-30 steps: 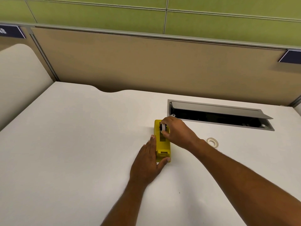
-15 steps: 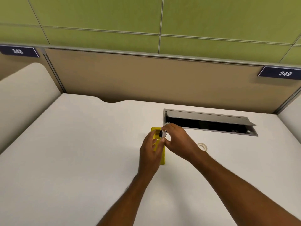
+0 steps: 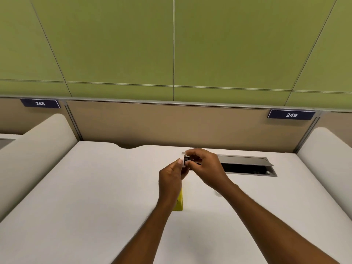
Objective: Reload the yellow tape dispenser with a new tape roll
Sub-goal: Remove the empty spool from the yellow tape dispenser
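Observation:
Both hands are raised above the white desk, pinched together on a small tape roll with a black hub. My right hand grips the hub and roll from the right. My left hand holds the roll's white edge from the left with thumb and fingers. The yellow tape dispenser lies on the desk below, mostly hidden behind my left wrist; only a narrow yellow strip shows. A second tape roll on the desk is almost fully hidden by my right forearm.
A metal cable hatch stands open in the desk behind my right hand. A tan partition panel closes the back edge, and padded white dividers flank the desk on both sides.
The roll with its hub has come up out of the dispenser. My left hand left the dispenser and joined the right on the roll. The camera tilted upward.

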